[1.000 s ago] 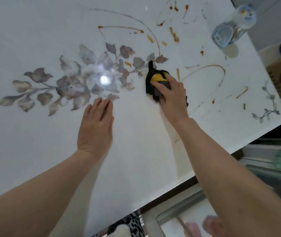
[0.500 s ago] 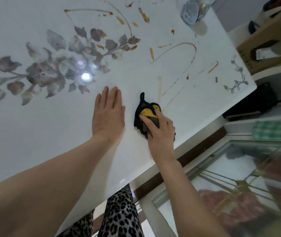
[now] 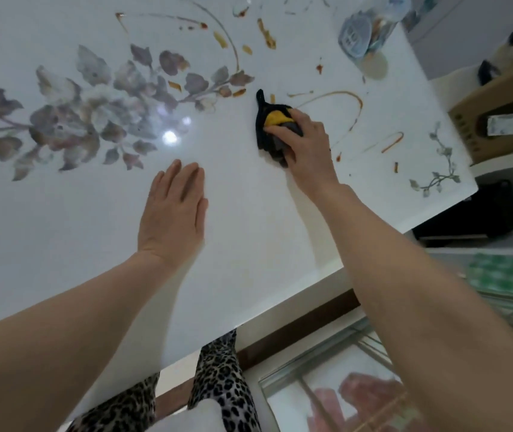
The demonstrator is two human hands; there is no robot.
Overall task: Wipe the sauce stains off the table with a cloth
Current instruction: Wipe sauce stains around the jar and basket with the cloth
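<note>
The white table fills most of the view, its glossy top printed with a grey flower spray that is part of the surface and not dirt, so the wiping has to sort brown marks from the pattern. A cardboard box sits off the table's right edge, clear of the work. The left hand lies flat on bare tabletop near the front edge, fingers straight and together and holding nothing; it is probably there as a brace while the person leans in to reach. The right hand is stretched further out, its fingers curled over the cloth and bearing down on it, so the grip both bunches the cloth and presses it onto the table. A jar sits near the far right corner, well apart from the cloth. The cloth, black with a yellow patch, is wadded under the palm just right of the flower spray. The stains lie beyond and to the right of it: a long brown arc, a hooked streak and scattered dabs, all unwiped, so most of the job looks to remain.
</note>
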